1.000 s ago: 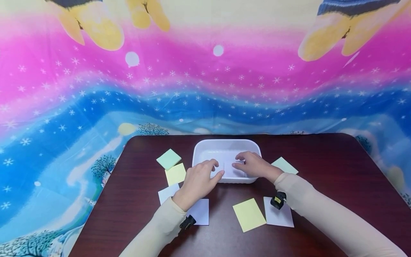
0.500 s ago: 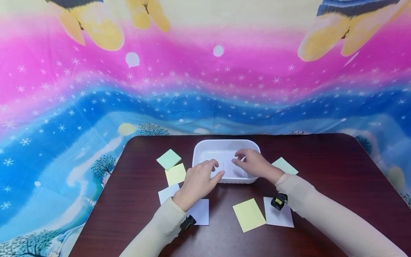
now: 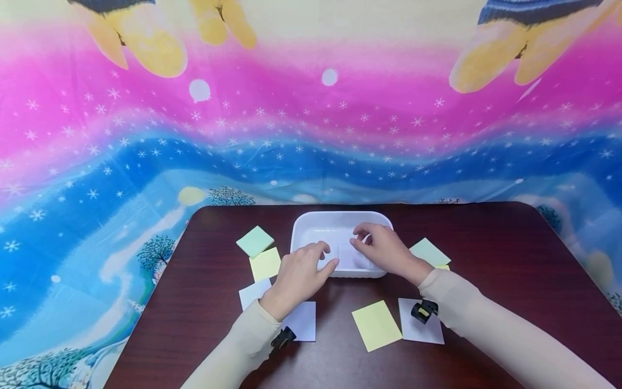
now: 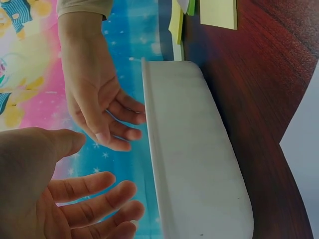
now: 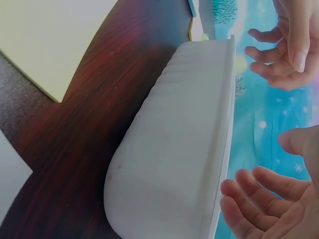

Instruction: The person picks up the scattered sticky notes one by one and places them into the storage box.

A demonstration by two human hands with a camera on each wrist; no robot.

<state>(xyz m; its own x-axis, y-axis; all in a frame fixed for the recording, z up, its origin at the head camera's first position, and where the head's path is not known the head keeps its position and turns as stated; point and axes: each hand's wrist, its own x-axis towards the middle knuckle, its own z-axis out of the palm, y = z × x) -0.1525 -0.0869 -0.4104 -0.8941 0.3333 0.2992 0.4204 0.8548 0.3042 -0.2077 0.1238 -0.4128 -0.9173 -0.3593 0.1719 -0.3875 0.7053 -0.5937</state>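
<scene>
My left hand [image 3: 301, 273] hovers over the near left part of a white plastic tray [image 3: 318, 216], thumb and fingers apart, loosely bent, with nothing between them. Above the tray's right side is my right hand [image 3: 384, 248], its fingers also relaxed and holding nothing. In the left wrist view, the tray's outer wall [image 4: 184, 144] stands beside both hands. The right wrist view shows the right fingers [image 5: 259, 194] near the tray's rim, with the palm bare. A faint straight edge shows on the tray's floor; I cannot tell what it belongs to.
Left of the tray lie pads of sticky notes: green [image 3: 255, 241], yellow [image 3: 265, 265] and white [image 3: 251, 294]. A pale lavender pad [image 3: 304, 321] is partly under my left wrist. Nearer lie a yellow pad [image 3: 377, 326] and a white pad [image 3: 413, 330]; a green pad [image 3: 430, 251] lies right.
My right hand has risen slightly from the tray, and its wrist has shifted a little to the right. A yellow edge now shows below the right green pad. My left hand stays still.
</scene>
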